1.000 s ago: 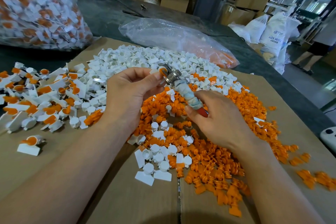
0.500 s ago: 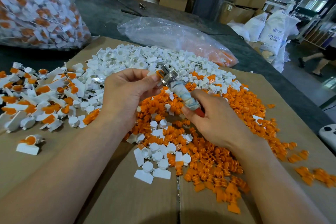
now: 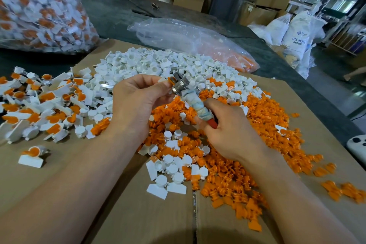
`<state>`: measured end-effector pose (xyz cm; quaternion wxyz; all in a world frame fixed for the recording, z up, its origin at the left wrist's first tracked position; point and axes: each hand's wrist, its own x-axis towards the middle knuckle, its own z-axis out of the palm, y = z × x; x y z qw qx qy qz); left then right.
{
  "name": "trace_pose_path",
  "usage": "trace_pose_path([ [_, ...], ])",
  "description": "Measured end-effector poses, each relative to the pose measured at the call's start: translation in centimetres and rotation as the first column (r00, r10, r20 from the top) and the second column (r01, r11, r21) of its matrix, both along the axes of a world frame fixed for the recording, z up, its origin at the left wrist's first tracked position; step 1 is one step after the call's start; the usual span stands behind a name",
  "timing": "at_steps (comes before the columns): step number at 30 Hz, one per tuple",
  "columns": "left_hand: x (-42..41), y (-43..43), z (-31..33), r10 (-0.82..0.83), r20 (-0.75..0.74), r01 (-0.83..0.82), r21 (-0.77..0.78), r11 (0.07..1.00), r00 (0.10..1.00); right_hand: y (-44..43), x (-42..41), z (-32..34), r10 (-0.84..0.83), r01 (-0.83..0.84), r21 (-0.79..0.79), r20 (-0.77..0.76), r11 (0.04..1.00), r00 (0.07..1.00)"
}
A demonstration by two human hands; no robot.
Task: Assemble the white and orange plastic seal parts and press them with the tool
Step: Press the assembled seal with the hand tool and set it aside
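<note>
left hand (image 3: 136,101) pinches an orange seal part (image 3: 170,79) right up against the tool (image 3: 190,103)'s metal head | right hand (image 3: 227,130) curls round its rag-wrapped handle (red end poking out) | both held above the orange pile (image 3: 257,117), white pile (image 3: 150,61) behind, assembled seals (image 3: 39,103) left on the cardboard (image 3: 138,214)

The person's left hand (image 3: 136,103) and right hand (image 3: 231,130) are bare, with skin showing on every finger and knuckle. Both forearms are bare as well, uncovered from the wrists down to where they leave the view at its lower edge.
</note>
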<state>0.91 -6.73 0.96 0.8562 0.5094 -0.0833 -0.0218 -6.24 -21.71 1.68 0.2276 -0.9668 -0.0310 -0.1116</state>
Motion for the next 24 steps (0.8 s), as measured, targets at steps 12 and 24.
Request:
trace_pose_path([
  [12,0.1,-0.1,0.2,0.007,-0.053,-0.005,0.030,1.000,0.999,-0.7,0.0,0.1,-0.104,0.106,-0.068,0.030,0.992,0.994],
  [24,-0.3,-0.1,0.1,-0.131,-0.077,0.139,0.112,0.984,0.988,-3.6,1.0,-0.5,-0.331,0.310,-0.247,-0.046,0.918,0.942],
])
